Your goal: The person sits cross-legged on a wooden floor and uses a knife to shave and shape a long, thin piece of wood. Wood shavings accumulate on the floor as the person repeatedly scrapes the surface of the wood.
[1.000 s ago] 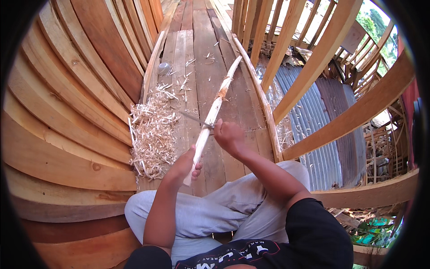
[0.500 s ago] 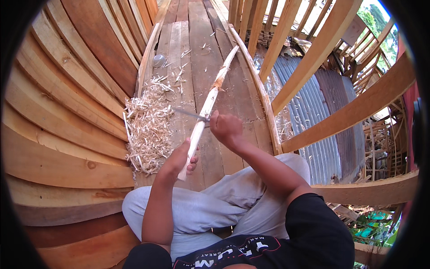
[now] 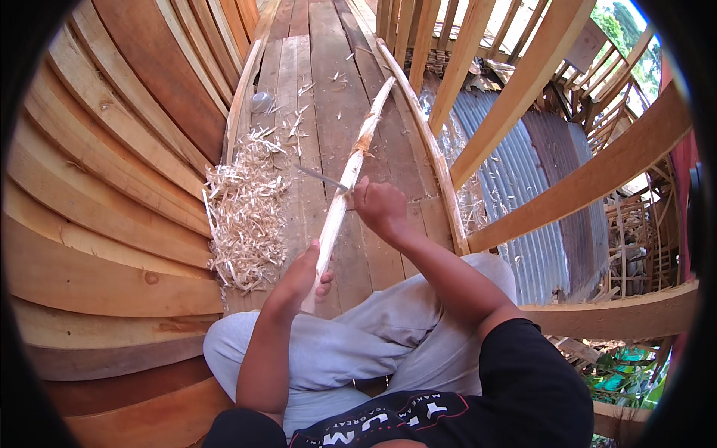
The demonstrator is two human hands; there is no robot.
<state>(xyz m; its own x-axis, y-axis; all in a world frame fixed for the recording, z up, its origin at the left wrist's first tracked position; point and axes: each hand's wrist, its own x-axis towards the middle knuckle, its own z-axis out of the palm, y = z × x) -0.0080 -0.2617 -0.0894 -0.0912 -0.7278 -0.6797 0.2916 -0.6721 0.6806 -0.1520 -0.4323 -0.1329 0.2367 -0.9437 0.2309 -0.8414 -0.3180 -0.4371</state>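
A long pale stick (image 3: 336, 215), stripped of bark, slants away from my lap toward the far right, with a brownish knot partway up. My left hand (image 3: 308, 276) is wrapped round its near end. My right hand (image 3: 379, 203) is closed at the stick's right side on a knife (image 3: 320, 176). The handle is hidden in my fist; the thin grey blade lies across the stick and points left.
A heap of curly wood shavings (image 3: 246, 216) lies on the plank floor (image 3: 299, 187) at the left. Beyond it sits a small clear cup (image 3: 261, 102). A wall of boards (image 3: 112, 201) curves along the left; slanted rails (image 3: 515, 89) and corrugated roofing (image 3: 515, 187) lie right.
The knife has shifted slightly up the stick, its blade now angled more down toward my right hand. My left hand and the stick's near end have moved a little right.
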